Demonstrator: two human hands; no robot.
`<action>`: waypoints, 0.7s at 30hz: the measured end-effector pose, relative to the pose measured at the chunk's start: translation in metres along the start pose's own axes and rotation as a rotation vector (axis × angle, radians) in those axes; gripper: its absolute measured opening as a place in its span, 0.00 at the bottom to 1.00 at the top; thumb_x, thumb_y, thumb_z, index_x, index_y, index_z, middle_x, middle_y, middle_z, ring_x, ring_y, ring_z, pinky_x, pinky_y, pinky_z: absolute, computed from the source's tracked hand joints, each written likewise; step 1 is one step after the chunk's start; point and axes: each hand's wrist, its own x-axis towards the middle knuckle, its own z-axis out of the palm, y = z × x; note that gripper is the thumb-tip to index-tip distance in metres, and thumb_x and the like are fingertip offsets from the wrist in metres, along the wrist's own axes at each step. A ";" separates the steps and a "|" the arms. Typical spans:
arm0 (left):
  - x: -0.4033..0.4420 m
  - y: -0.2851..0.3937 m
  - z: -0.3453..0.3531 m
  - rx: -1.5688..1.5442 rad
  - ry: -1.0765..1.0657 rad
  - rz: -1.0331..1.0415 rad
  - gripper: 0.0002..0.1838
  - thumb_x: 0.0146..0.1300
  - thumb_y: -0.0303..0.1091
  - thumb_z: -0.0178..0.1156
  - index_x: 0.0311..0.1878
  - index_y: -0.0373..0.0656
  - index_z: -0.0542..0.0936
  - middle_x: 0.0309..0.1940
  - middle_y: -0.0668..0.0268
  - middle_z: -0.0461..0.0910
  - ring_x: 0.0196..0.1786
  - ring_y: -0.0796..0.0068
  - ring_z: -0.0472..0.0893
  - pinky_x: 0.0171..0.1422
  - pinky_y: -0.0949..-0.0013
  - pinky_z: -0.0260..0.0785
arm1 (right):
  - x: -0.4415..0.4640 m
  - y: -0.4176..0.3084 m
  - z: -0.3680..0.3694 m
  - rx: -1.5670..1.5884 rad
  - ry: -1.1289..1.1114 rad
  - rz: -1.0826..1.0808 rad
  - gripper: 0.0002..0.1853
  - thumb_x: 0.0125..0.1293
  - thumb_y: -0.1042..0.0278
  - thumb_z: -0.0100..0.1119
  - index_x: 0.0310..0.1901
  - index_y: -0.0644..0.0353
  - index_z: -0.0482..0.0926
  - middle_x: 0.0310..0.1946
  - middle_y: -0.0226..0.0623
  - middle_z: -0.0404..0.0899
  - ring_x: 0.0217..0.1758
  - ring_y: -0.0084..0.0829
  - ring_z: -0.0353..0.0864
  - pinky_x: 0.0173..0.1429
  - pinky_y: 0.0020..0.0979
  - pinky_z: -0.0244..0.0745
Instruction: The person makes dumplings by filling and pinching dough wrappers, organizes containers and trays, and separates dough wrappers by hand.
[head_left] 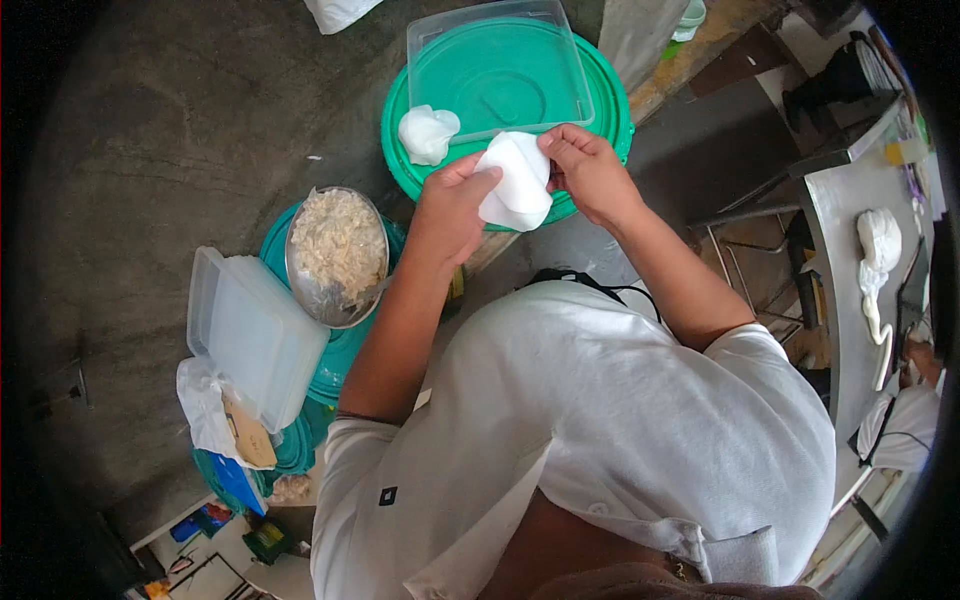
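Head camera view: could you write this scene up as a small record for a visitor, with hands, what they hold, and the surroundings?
Left hand: the bare left hand pinches a thin, soft white sheet
Right hand: the bare right hand grips the same sheet
Ahead: clear rectangular plastic container on a round green plastic lid
Near its corner: crumpled soft white piece
Left side: metal bowl of pale shredded mass; translucent rectangular plastic tub

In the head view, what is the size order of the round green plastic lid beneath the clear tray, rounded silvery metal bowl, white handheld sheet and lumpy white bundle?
1. Green lid
2. Metal bowl
3. White sheet
4. White bundle
Apparent only: the sheet may be nearer the camera.
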 end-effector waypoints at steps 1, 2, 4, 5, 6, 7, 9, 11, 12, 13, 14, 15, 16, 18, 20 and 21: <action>-0.001 0.002 -0.001 -0.030 0.012 -0.008 0.18 0.65 0.24 0.54 0.57 0.28 0.75 0.48 0.59 0.81 0.47 0.71 0.81 0.54 0.66 0.72 | 0.003 0.004 -0.003 0.095 0.015 0.058 0.08 0.70 0.66 0.54 0.38 0.61 0.78 0.30 0.29 0.78 0.33 0.23 0.77 0.37 0.25 0.73; -0.001 0.003 -0.003 -0.030 0.013 -0.008 0.18 0.65 0.24 0.54 0.57 0.28 0.75 0.48 0.59 0.81 0.47 0.71 0.81 0.54 0.66 0.72 | 0.005 0.006 -0.004 0.190 0.031 0.116 0.07 0.70 0.66 0.54 0.38 0.60 0.77 0.31 0.30 0.78 0.33 0.23 0.77 0.37 0.25 0.74; -0.001 0.003 -0.009 -0.043 -0.031 -0.017 0.18 0.65 0.24 0.55 0.57 0.29 0.74 0.50 0.56 0.80 0.51 0.66 0.81 0.59 0.62 0.73 | 0.006 0.002 -0.002 0.249 0.039 0.139 0.07 0.70 0.65 0.54 0.39 0.59 0.77 0.33 0.31 0.78 0.34 0.24 0.78 0.38 0.27 0.76; -0.001 0.002 -0.011 -0.044 -0.028 -0.015 0.18 0.65 0.24 0.55 0.57 0.29 0.74 0.50 0.56 0.80 0.51 0.66 0.81 0.59 0.62 0.73 | 0.006 0.000 -0.001 0.309 0.048 0.162 0.07 0.71 0.65 0.54 0.40 0.59 0.76 0.35 0.32 0.79 0.35 0.25 0.79 0.39 0.29 0.78; -0.002 0.001 -0.014 -0.050 -0.010 -0.012 0.18 0.65 0.25 0.55 0.58 0.29 0.74 0.50 0.57 0.80 0.50 0.67 0.81 0.57 0.64 0.72 | 0.008 0.001 -0.001 0.308 0.043 0.163 0.07 0.71 0.65 0.54 0.40 0.59 0.76 0.35 0.32 0.79 0.35 0.25 0.79 0.39 0.29 0.78; -0.004 0.000 -0.016 -0.056 0.009 -0.010 0.19 0.65 0.25 0.55 0.58 0.28 0.73 0.49 0.58 0.80 0.48 0.69 0.81 0.55 0.65 0.72 | 0.010 0.003 -0.001 0.389 0.027 0.181 0.07 0.71 0.65 0.53 0.41 0.60 0.75 0.36 0.34 0.79 0.37 0.27 0.80 0.42 0.31 0.80; -0.009 0.002 -0.021 -0.039 0.035 -0.017 0.19 0.65 0.25 0.55 0.58 0.28 0.74 0.49 0.57 0.80 0.49 0.68 0.81 0.56 0.65 0.72 | 0.014 0.005 -0.004 0.469 0.009 0.199 0.08 0.72 0.66 0.52 0.43 0.61 0.74 0.38 0.36 0.79 0.38 0.29 0.81 0.44 0.33 0.81; -0.015 0.004 -0.027 -0.024 0.063 -0.022 0.19 0.65 0.25 0.56 0.58 0.28 0.74 0.49 0.57 0.80 0.49 0.67 0.81 0.57 0.64 0.72 | 0.024 0.006 -0.011 0.530 -0.035 0.259 0.08 0.73 0.67 0.50 0.44 0.64 0.72 0.40 0.38 0.78 0.41 0.31 0.81 0.48 0.37 0.82; -0.018 0.005 -0.031 -0.057 0.095 -0.020 0.19 0.64 0.24 0.56 0.57 0.28 0.73 0.50 0.55 0.80 0.50 0.65 0.81 0.58 0.62 0.72 | 0.028 0.006 -0.015 0.527 -0.040 0.260 0.08 0.73 0.67 0.50 0.44 0.64 0.72 0.40 0.38 0.78 0.41 0.31 0.81 0.48 0.37 0.82; -0.022 0.007 -0.035 -0.090 0.128 -0.017 0.18 0.64 0.24 0.56 0.57 0.27 0.73 0.51 0.53 0.79 0.51 0.62 0.81 0.60 0.61 0.72 | 0.032 0.006 -0.018 0.531 -0.054 0.261 0.08 0.73 0.67 0.49 0.43 0.64 0.72 0.39 0.37 0.78 0.41 0.30 0.81 0.49 0.36 0.82; -0.027 0.010 -0.038 -0.092 0.132 -0.012 0.18 0.64 0.24 0.56 0.57 0.27 0.73 0.51 0.53 0.79 0.51 0.62 0.81 0.60 0.61 0.72 | 0.036 0.005 -0.022 0.534 -0.068 0.263 0.08 0.73 0.68 0.49 0.43 0.64 0.73 0.39 0.37 0.78 0.41 0.29 0.81 0.50 0.35 0.81; -0.032 0.014 -0.041 -0.092 0.171 -0.004 0.18 0.64 0.24 0.56 0.56 0.28 0.74 0.50 0.53 0.80 0.51 0.63 0.81 0.59 0.61 0.72 | 0.040 0.001 -0.024 0.531 -0.074 0.264 0.08 0.73 0.68 0.49 0.43 0.64 0.73 0.39 0.37 0.78 0.41 0.29 0.81 0.50 0.35 0.81; -0.036 0.018 -0.045 -0.091 0.211 0.004 0.18 0.63 0.24 0.57 0.56 0.28 0.74 0.49 0.54 0.80 0.50 0.64 0.81 0.58 0.62 0.73 | 0.044 -0.004 -0.027 0.485 -0.053 0.238 0.08 0.73 0.68 0.49 0.44 0.64 0.73 0.39 0.36 0.78 0.41 0.29 0.81 0.50 0.35 0.81; -0.043 0.025 -0.058 -0.105 0.237 0.021 0.17 0.63 0.23 0.57 0.56 0.28 0.74 0.48 0.54 0.80 0.50 0.64 0.81 0.58 0.61 0.73 | 0.054 -0.015 -0.036 0.377 -0.033 0.164 0.09 0.73 0.65 0.50 0.45 0.62 0.74 0.39 0.34 0.79 0.40 0.28 0.80 0.47 0.33 0.80; -0.051 0.032 -0.065 -0.126 0.258 0.054 0.16 0.63 0.23 0.56 0.54 0.28 0.75 0.47 0.53 0.81 0.50 0.62 0.81 0.58 0.61 0.74 | 0.063 -0.034 -0.041 0.138 0.004 0.092 0.10 0.71 0.63 0.52 0.43 0.63 0.76 0.36 0.34 0.79 0.38 0.28 0.80 0.44 0.34 0.80; -0.053 0.034 -0.067 -0.128 0.258 0.055 0.16 0.63 0.23 0.56 0.54 0.28 0.75 0.47 0.53 0.81 0.50 0.62 0.81 0.58 0.61 0.74 | 0.067 -0.041 -0.042 -0.100 0.042 0.019 0.12 0.70 0.61 0.55 0.41 0.63 0.77 0.33 0.33 0.80 0.36 0.28 0.80 0.42 0.35 0.80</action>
